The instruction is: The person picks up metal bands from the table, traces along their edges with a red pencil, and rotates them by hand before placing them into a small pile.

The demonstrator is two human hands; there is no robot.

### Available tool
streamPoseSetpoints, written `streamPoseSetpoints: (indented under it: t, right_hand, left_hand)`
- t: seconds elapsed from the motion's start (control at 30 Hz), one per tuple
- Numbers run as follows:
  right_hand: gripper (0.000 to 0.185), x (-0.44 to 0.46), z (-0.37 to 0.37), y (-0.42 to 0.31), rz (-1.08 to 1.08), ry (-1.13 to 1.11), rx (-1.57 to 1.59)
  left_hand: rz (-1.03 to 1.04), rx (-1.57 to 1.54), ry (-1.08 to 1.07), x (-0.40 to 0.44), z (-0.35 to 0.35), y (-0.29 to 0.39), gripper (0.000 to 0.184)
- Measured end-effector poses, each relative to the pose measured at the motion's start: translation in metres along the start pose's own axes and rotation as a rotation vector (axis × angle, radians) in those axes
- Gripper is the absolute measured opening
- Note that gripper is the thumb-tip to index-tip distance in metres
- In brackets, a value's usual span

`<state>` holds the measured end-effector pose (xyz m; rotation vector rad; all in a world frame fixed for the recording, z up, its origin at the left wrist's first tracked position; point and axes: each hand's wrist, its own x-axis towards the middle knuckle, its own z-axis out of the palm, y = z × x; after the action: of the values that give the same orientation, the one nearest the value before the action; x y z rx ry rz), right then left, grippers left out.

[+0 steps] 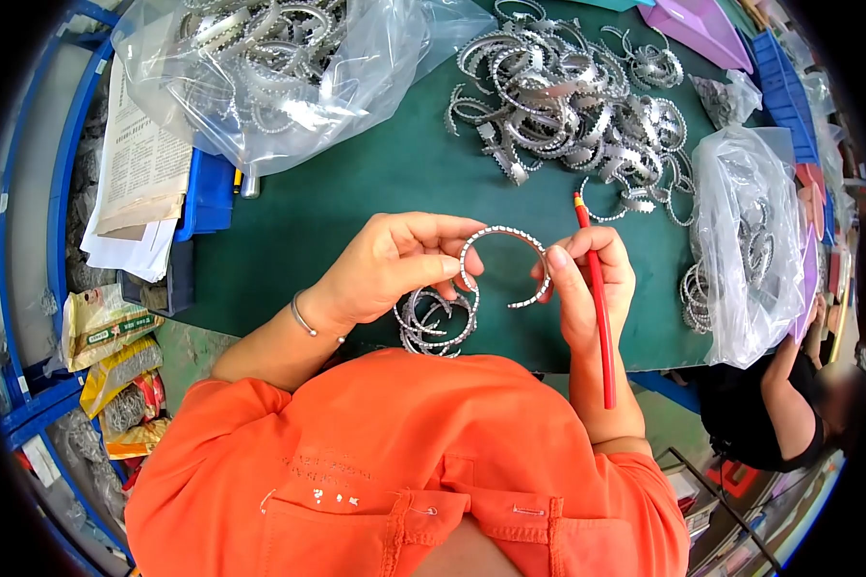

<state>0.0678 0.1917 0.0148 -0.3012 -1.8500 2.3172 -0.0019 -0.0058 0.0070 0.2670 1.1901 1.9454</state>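
Observation:
Between both hands an open metal ring [506, 230] with a notched edge is held up over the green table. My left hand [394, 264] pinches its left side between thumb and fingers. At the ring's right side, my right hand [592, 279] grips it with thumb and fingertips, and a red pencil [601, 317] also lies in that hand, pointing down along the wrist. Just below the left fingers, several similar rings [437, 322] lie near the table's front edge. A large heap of notched rings [577, 96] sits beyond the right hand.
A clear plastic bag [279, 87] of rings lies at the back left, beside a blue bin [207, 192] and papers [144, 159]. On the right are another plastic bag [746, 231] with rings, a purple tray [698, 29], and another person [789, 404].

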Motion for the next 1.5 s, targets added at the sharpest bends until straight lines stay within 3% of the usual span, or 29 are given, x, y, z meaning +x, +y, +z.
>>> streamPoseSetpoints:
  t: [0.47,0.53,0.57,0.6,0.63,0.73,0.8,0.87,0.93,1.0,1.07,1.17,1.5]
  right_hand:
    - [0.013,0.001,-0.001,0.002,0.011,-0.02,-0.003]
    - [0.014,0.004,-0.003,0.009,-0.072,-0.045,-0.118]
    - [0.015,0.006,-0.002,0.009,-0.18,-0.04,-0.326]
    - [0.017,0.012,-0.004,0.014,-0.43,-0.022,-0.556]
    - [0.017,0.01,-0.001,0.012,-0.416,-0.026,-0.505]
    - [0.019,0.005,0.012,0.003,-0.27,-0.18,-0.284]
    - [0.019,0.005,0.018,0.009,-0.188,-0.187,-0.27]
    - [0.019,0.006,0.019,0.011,-0.181,-0.187,-0.181]
    - [0.021,0.008,0.018,0.008,0.068,-0.11,0.25]
    - [0.02,0.012,0.007,0.013,0.095,-0.137,0.466]
    - [0.019,0.012,0.002,0.008,0.197,-0.147,0.602]
    - [0.018,0.012,-0.003,0.011,0.221,-0.184,0.661]
    - [0.01,0.011,-0.012,0.009,0.36,-0.125,0.56]
  left_hand:
    - [0.024,0.028,-0.006,-0.001,-0.001,-0.001,0.034]
    - [0.032,0.05,-0.004,-0.001,0.0,0.001,0.037]
    - [0.043,0.068,0.033,-0.002,0.003,0.003,0.038]
    - [0.053,0.086,0.069,-0.004,0.005,0.004,0.039]
    - [0.054,0.088,0.066,-0.004,0.008,0.003,0.039]
    - [0.199,0.313,0.128,-0.001,0.015,-0.006,0.043]
    - [0.419,0.74,0.117,-0.001,0.02,-0.004,0.043]
    - [0.494,0.685,0.193,0.001,0.026,-0.008,0.034]
    - [0.458,0.626,0.282,-0.001,0.023,-0.008,0.03]
    - [0.451,0.758,0.286,-0.001,0.013,0.0,0.029]
    - [0.219,0.607,0.26,0.004,0.006,0.0,0.027]
    - [-0.17,0.113,0.119,0.003,0.004,0.011,0.028]
    - [-0.101,0.071,0.108,-0.002,0.006,0.011,0.027]
